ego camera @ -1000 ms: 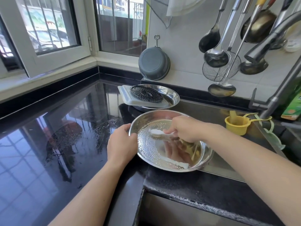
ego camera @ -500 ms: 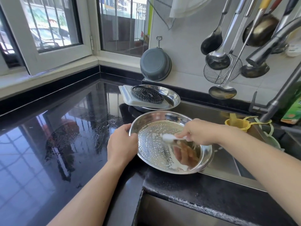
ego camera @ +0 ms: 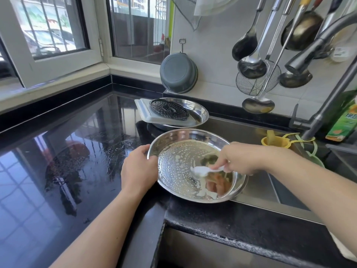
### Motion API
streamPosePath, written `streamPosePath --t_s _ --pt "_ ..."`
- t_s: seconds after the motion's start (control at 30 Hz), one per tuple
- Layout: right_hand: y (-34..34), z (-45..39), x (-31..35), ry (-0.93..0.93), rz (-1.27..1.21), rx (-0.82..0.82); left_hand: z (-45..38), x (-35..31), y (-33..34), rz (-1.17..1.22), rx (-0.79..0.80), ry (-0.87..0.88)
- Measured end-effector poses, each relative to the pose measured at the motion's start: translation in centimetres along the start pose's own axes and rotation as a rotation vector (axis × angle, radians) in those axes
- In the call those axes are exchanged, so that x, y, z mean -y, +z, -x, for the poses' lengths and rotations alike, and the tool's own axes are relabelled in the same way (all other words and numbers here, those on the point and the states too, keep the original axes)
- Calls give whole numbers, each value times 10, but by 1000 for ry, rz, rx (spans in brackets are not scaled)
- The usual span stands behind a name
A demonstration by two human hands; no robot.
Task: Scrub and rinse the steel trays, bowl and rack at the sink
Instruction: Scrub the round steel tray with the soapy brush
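Observation:
A round steel tray (ego camera: 185,140), dotted with soap foam, rests at the corner of the black counter and the sink's edge. My left hand (ego camera: 138,170) grips its left rim. My right hand (ego camera: 234,160) holds a white brush (ego camera: 202,170) whose foamy head lies on the tray's inside. Behind it, a second steel tray (ego camera: 199,115) holds a white rectangular dish (ego camera: 148,113) and a dark round rack (ego camera: 169,109).
A grey bowl (ego camera: 178,73) hangs on the wall tile. Ladles and a wire skimmer (ego camera: 257,80) hang at the right above the sink. The faucet (ego camera: 316,49) arches over a yellow cup (ego camera: 276,142). A green bottle (ego camera: 345,120) stands far right. The wet black counter (ego camera: 58,161) stretches left.
My right hand with the brush has swept from the tray's upper left toward its lower middle. My left hand has stayed on the rim.

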State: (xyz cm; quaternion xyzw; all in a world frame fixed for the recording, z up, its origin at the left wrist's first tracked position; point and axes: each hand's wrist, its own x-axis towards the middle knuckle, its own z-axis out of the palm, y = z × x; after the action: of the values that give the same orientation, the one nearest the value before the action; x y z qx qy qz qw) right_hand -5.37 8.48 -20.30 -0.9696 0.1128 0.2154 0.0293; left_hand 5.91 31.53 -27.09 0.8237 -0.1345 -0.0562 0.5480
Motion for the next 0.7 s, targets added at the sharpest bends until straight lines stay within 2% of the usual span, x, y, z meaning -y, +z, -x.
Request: streamPosePath --t_s 0.07,0.13,0.3,0.4,0.5,0.6,0.7 --pt "1 -12 5 25 -22 -112 2 -1 -1 -3 9 1" --pt "4 -19 16 0 -72 -129 4 -3 -2 -1 4 0" --pt "5 -3 40 -147 -53 125 0 0 0 -16 -26 -12" --pt "-14 4 21 -17 -21 178 -2 2 1 -30 -22 2" --pt "-17 -3 5 122 -8 25 -1 2 1 -10 -5 13" --pt "-9 -20 12 178 -51 -144 -3 3 1 -36 -7 15" --pt "5 -31 33 51 -182 -151 -4 5 1 -35 -2 15"
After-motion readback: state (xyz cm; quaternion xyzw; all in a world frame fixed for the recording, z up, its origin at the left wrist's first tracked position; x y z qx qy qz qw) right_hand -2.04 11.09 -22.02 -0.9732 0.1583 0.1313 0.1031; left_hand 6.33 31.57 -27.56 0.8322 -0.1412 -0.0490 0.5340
